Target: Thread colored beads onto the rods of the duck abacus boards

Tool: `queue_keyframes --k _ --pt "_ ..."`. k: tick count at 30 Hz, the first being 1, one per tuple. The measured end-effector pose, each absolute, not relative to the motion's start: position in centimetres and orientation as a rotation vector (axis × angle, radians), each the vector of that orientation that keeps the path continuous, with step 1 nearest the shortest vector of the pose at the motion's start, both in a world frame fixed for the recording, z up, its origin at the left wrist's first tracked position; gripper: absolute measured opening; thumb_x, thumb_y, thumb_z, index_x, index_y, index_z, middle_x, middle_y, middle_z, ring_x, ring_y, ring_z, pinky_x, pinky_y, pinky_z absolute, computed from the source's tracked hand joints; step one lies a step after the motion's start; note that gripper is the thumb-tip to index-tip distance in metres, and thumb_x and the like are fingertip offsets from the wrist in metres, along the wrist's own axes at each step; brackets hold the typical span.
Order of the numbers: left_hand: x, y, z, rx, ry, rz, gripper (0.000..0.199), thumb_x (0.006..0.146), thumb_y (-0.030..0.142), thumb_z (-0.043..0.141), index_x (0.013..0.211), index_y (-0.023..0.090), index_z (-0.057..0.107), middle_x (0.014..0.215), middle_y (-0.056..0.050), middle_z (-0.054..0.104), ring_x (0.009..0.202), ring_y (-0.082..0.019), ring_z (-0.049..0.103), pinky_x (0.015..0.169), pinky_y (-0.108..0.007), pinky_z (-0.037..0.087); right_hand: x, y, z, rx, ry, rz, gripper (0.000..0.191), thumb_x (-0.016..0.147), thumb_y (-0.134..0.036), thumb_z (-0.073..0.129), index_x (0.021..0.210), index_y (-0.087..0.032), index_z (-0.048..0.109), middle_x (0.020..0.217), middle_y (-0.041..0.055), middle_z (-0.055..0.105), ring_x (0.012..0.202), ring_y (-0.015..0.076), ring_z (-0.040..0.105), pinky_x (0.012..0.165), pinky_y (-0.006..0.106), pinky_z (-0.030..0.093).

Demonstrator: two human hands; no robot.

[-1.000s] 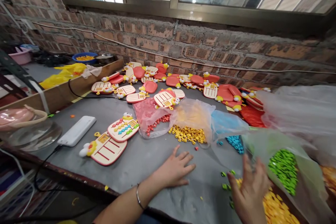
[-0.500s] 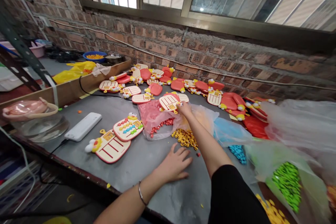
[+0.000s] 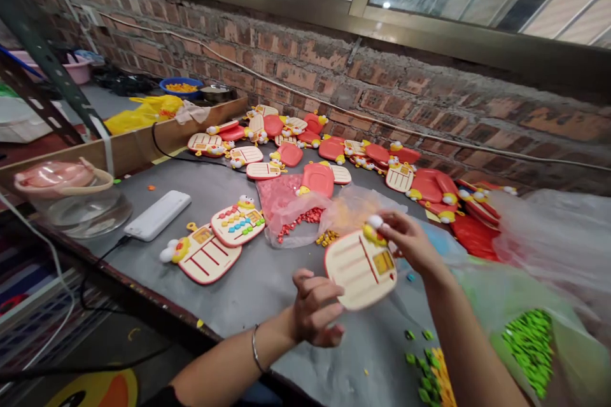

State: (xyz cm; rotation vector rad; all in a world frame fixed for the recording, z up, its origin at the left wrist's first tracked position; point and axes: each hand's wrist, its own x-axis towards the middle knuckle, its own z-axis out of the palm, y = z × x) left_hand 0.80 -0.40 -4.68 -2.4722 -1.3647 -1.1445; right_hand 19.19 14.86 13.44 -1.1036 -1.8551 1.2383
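My right hand (image 3: 411, 243) grips a duck-headed toy board (image 3: 356, 270) at its yellow head, thumb and fingers closed around it. The board is raised above the table, tilted, with its cream slotted face and small yellow window towards me. My left hand (image 3: 317, 308), a bangle on its wrist, is beside the board's lower left edge with its fingers bent and apart. Whether its fingertips touch the rim I cannot tell. To the left, a board with coloured beads (image 3: 237, 224) overlaps a beadless slotted board (image 3: 210, 257) on the table.
Plastic bags hold red beads (image 3: 305, 221), yellow-brown beads (image 3: 327, 238) and green pieces (image 3: 529, 350). Loose dark green pieces (image 3: 424, 372) lie near my right forearm. More red-backed boards (image 3: 334, 147) are heaped along the brick wall. A white power bank (image 3: 158, 215) with a cable lies left.
My right hand has lifted a slotted board from the pile and brought it towards me, to the right. My left hand has risen from the table, fingers curling beside it. The view has shifted slightly.
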Motion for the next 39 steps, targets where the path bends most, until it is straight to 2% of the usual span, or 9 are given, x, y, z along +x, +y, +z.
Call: queue_keyframes --k 3,7,13,16,22,27,30,34,39 --pt "0.9 -0.7 -4.9 -2.480 -1.430 -1.152 0.030 0.075 0.053 0.047 0.091 0.028 0.049 0.098 -0.006 0.068 0.096 -0.028 0.054 0.100 -0.059 0.018 20.9 10.8 12.4 -1.105 -2.215 1.413 0.032 0.080 -0.045 0.070 0.100 -0.020 0.068 0.088 0.0038 0.067 0.065 0.0148 0.058 0.051 0.022 0.045" --pt "0.9 -0.1 -1.1 -2.481 -1.441 -1.227 0.027 0.083 0.041 0.047 0.105 0.026 0.055 0.105 -0.006 0.067 0.100 -0.025 0.054 0.098 -0.051 0.023 20.6 8.1 9.6 -1.014 -2.470 1.460 0.025 0.080 -0.038 0.070 0.098 -0.020 0.070 0.086 0.0027 0.070 0.077 0.0186 0.062 0.068 0.027 0.049" --pt "1.0 1.3 2.4 -2.745 -1.509 -0.960 0.022 0.092 0.030 0.046 0.106 0.020 0.060 0.125 -0.010 0.060 0.115 -0.025 0.052 0.097 -0.046 0.029 21.5 9.6 6.0 -1.302 -2.388 0.951 0.016 0.089 -0.022 0.055 0.091 -0.016 0.070 0.090 0.0080 0.070 0.085 0.0219 0.064 0.075 0.031 0.048" --pt "0.9 1.4 1.9 -2.870 -1.405 -0.875 0.030 0.089 0.036 0.054 0.115 0.022 0.058 0.139 -0.010 0.052 0.126 -0.027 0.045 0.102 -0.047 0.028 22.1 10.3 4.1 -1.414 -2.508 0.692 0.014 0.084 -0.011 0.057 0.088 -0.014 0.070 0.090 0.0095 0.067 0.084 0.0212 0.063 0.077 0.030 0.047" --pt "0.8 1.2 0.4 -3.156 -1.151 -0.545 0.071 0.082 0.056 0.064 0.142 0.023 0.041 0.155 -0.012 0.032 0.143 -0.031 0.026 0.113 -0.054 0.017 22.0 9.4 1.4 -1.371 -2.499 0.572 0.015 0.083 -0.005 0.054 0.084 -0.014 0.066 0.091 0.0093 0.062 0.083 0.0193 0.059 0.077 0.030 0.047" --pt "0.8 1.0 0.3 -3.128 -1.222 -0.455 0.083 0.081 0.058 0.066 0.148 0.023 0.032 0.154 -0.011 0.034 0.142 -0.034 0.026 0.114 -0.057 0.013 24.6 7.1 2.3 -1.243 -2.153 0.705 0.014 0.089 -0.021 0.053 0.095 -0.018 0.065 0.094 0.0078 0.061 0.080 0.0193 0.061 0.073 0.033 0.054" --pt "0.8 0.8 0.4 -3.086 -1.250 -0.444 0.087 0.079 0.062 0.066 0.149 0.022 0.032 0.154 -0.013 0.035 0.142 -0.036 0.025 0.114 -0.059 0.009 26.4 4.7 3.0 -1.247 -2.020 0.730 0.019 0.091 -0.029 0.052 0.099 -0.019 0.066 0.100 0.0093 0.060 0.088 0.0212 0.062 0.074 0.034 0.056" --pt "1.3 0.5 0.2 -3.057 -1.194 -0.457 0.096 0.074 0.068 0.067 0.148 0.018 0.032 0.157 -0.019 0.024 0.145 -0.036 0.018 0.114 -0.057 0.004 27.0 2.0 2.6 -1.310 -2.084 0.655 0.021 0.093 -0.024 0.047 0.097 -0.020 0.067 0.093 0.0083 0.060 0.090 0.0218 0.061 0.080 0.035 0.052" --pt "2.0 0.1 -0.2 -3.097 -1.176 -0.423 0.105 0.071 0.078 0.060 0.150 0.016 0.030 0.158 -0.018 0.022 0.145 -0.034 0.018 0.115 -0.055 0.002 26.2 1.0 1.2 -1.509 -2.179 0.456 0.023 0.094 -0.018 0.044 0.086 -0.019 0.065 0.081 0.0051 0.053 0.075 0.0197 0.056 0.072 0.030 0.047"
